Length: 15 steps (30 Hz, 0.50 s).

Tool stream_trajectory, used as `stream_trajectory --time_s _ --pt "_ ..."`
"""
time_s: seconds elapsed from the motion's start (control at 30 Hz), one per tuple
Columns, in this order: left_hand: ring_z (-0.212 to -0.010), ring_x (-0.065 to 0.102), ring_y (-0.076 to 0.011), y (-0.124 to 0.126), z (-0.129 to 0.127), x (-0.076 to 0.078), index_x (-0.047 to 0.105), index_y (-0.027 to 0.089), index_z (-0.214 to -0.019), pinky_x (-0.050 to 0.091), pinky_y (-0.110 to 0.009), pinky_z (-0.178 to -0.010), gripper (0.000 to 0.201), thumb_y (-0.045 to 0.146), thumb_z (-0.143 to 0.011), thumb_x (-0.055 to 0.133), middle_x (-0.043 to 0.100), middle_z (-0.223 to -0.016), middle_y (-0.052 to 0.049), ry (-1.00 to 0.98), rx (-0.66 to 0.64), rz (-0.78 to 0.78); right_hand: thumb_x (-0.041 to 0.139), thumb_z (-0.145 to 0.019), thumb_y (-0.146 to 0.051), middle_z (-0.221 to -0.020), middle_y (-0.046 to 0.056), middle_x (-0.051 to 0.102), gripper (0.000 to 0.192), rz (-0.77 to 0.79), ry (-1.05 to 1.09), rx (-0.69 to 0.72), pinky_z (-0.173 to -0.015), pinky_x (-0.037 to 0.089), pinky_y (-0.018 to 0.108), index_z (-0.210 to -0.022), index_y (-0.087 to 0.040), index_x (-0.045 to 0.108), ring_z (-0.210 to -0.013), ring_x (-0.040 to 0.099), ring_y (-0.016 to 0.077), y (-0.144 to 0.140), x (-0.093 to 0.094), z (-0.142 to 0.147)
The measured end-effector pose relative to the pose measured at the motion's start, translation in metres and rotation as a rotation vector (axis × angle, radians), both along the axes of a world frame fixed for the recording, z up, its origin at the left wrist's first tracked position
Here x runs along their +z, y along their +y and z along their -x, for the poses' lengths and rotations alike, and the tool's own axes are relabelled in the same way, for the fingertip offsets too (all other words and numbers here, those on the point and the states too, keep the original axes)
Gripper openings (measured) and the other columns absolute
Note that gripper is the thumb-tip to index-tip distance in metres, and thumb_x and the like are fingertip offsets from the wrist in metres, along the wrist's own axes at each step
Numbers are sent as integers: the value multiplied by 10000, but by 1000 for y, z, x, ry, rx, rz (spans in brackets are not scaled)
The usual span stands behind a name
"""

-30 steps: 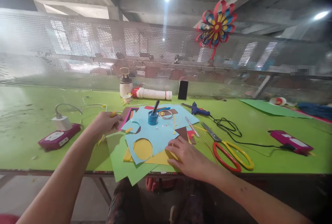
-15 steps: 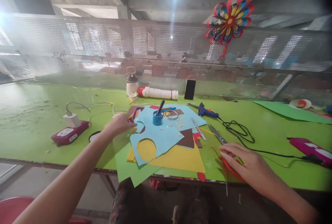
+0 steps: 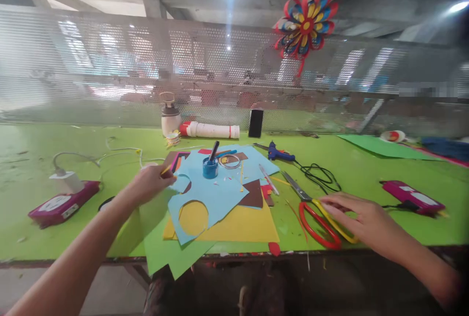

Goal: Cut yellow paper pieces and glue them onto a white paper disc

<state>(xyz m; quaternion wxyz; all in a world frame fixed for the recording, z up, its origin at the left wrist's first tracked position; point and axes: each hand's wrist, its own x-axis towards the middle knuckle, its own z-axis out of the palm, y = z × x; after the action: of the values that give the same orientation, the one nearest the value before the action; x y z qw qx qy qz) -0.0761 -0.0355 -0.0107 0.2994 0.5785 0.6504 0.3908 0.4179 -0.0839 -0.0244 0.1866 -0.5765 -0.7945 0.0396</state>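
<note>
My left hand (image 3: 148, 184) is stretched out to the left edge of a pile of coloured paper and pinches a small yellow piece at the blue sheet's (image 3: 216, 194) corner. My right hand (image 3: 361, 221) lies flat on the handles of the big scissors (image 3: 318, 216), which have one red and one yellow loop and rest on the green table (image 3: 366, 174). The blue sheet has a round hole showing the yellow sheet (image 3: 242, 225) beneath it. A green sheet (image 3: 164, 252) hangs over the table's front edge.
A small blue pot (image 3: 210, 168) with a dark brush stands on the paper. A blue glue gun (image 3: 280, 154) with a black cord, a phone (image 3: 255, 123), a white roll (image 3: 210, 131), a bottle (image 3: 170, 116), magenta power strips (image 3: 62, 203) (image 3: 412, 196). Paper flower (image 3: 306, 25) on the mesh wall.
My right hand left the yellow sheet, swung right and now rests on the scissors' handles. My left hand stayed at the left edge of the paper pile.
</note>
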Motion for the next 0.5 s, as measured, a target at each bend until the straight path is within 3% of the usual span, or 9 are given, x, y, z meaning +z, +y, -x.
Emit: stream_trajectory --time_s 0.1,0.2,0.27,0.37,0.5 --pt "-506 429 -134 -4 -15 33 665 202 -584 275 -245 -495 150 258 -634 795 559 -511 -3 45 -60 -107 457 -935 -395 -1091 146 714 383 55 -115 -51 -885 518 410 -1098 -172 722 -1004 669 295 6 0 3" --pt "-595 544 -166 -9 -42 61 699 201 -697 369 -247 -516 151 312 -656 792 648 -644 -44 -134 -255 -171 504 -905 -376 -1114 177 679 413 94 -217 -81 -950 457 452 -1187 -138 692 -1091 616 341 12 -1 13" --pt "-509 483 -132 -8 -65 68 673 191 -666 297 -231 -436 158 294 -661 794 633 -598 -46 -239 -395 -110 514 -887 -352 -1134 190 666 452 129 -258 -109 -931 457 457 -1264 -141 647 -1082 624 352 17 -2 22" --pt "-475 471 -105 2 -94 61 647 169 -676 228 -216 -398 143 230 -680 776 708 -697 -100 -502 -626 136 542 -826 -296 -1080 211 693 517 190 -286 -177 -841 477 469 -1314 -138 610 -1000 665 383 23 -3 30" --pt "-456 417 -74 21 -108 35 593 163 -670 201 -198 -398 185 243 -704 757 688 -658 -77 -602 -639 206 584 -753 -267 -997 178 733 592 248 -246 -250 -763 471 407 -1335 -156 589 -962 679 371 33 -7 27"
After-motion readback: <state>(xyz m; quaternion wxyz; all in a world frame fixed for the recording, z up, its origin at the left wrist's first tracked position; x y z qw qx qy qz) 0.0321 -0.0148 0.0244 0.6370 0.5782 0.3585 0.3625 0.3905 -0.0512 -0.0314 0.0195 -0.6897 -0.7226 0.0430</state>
